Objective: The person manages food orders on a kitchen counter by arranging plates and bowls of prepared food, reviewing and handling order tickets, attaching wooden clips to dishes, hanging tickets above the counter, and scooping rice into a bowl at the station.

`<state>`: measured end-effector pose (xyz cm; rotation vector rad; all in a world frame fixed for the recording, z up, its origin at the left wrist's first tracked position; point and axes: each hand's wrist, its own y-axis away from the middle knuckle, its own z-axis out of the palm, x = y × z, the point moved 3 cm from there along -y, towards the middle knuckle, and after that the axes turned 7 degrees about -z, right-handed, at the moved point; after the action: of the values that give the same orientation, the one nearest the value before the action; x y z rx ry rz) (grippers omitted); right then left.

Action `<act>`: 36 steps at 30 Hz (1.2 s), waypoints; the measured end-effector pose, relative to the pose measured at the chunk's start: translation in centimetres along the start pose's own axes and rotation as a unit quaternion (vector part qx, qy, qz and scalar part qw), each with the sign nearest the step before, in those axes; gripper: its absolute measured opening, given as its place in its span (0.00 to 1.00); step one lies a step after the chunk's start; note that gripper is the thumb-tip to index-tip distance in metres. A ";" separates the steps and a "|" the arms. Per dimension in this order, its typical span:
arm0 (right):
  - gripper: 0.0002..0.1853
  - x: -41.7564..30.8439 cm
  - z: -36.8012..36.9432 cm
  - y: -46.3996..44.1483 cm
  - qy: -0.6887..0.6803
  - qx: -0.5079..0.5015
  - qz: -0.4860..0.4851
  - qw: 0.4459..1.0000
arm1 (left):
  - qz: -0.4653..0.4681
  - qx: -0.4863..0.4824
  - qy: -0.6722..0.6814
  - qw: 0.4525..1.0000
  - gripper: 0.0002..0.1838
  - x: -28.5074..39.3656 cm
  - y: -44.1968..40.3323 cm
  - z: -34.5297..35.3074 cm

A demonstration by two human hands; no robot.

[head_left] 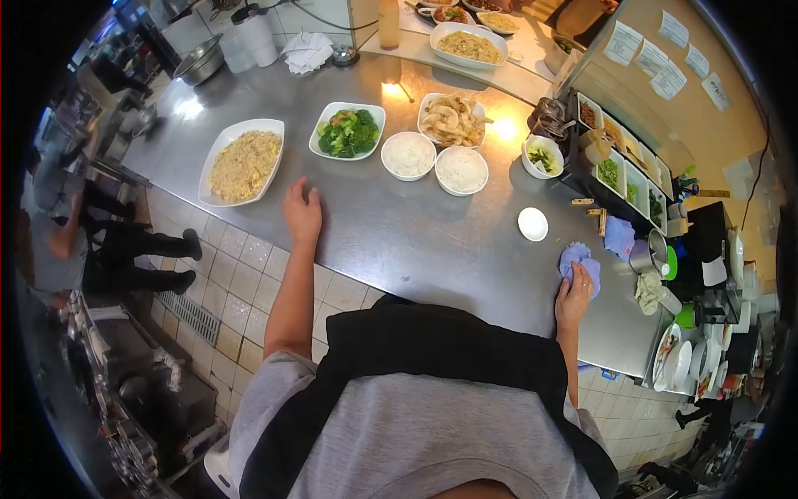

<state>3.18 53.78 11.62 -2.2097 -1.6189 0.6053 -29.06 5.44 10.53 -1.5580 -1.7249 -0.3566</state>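
Note:
My left hand [302,211] rests on the metal counter [382,241] by its front edge, holding nothing, fingers slightly apart. Just beyond it on the left is a white dish of fried rice [243,163]. A square bowl of broccoli [347,133] stands farther back, above that hand. At the right, my right hand [573,296] has its fingers on a crumpled blue cloth [579,259] and grips it against the counter. A small white dish [533,224] sits to the upper left of the cloth.
Two bowls of white rice [408,155] and a plate of sliced pale food [454,119] stand mid-counter. A bowl of greens [542,156] is beside the topping trays [633,185]. Stacked plates [680,366] line the right end. People [62,224] stand at the left.

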 end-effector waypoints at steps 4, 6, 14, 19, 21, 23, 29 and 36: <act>0.22 -0.2 0.0 0.2 0.010 0.008 -0.003 1.000 | -0.171 -0.074 0.344 0.920 0.23 -0.8 -2.8 4.0; 0.22 -0.2 0.1 -0.1 0.012 0.013 -0.009 1.000 | -0.238 -0.131 0.458 0.846 0.24 0.3 -3.3 5.2; 0.22 -0.3 0.2 -0.1 0.022 0.014 -0.006 1.000 | -0.262 -0.212 0.486 0.806 0.12 2.5 -5.0 6.5; 0.21 -0.4 0.1 -0.2 0.010 0.009 0.011 1.000 | -0.284 -0.221 0.495 0.791 0.14 2.9 -5.2 6.1; 0.21 -0.2 -0.1 -0.2 0.010 0.012 0.014 1.000 | -0.298 -0.227 0.497 0.783 0.15 2.8 -5.4 6.4; 0.21 -0.3 -0.1 -0.2 0.014 0.020 0.015 1.000 | -0.304 -0.227 0.495 0.781 0.16 3.0 -5.6 6.4; 0.21 -0.6 -1.3 -0.3 0.001 0.035 0.041 0.999 | -0.271 -0.247 0.492 0.790 0.16 3.1 -7.2 7.7; 0.20 -0.8 -1.9 -0.6 -0.005 0.045 0.048 0.998 | -0.256 -0.206 0.458 0.826 0.14 3.9 -7.9 8.8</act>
<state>3.45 53.12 13.66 -2.2314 -1.4663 0.7021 -39.34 12.42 9.57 -0.8521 -1.2542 -1.5562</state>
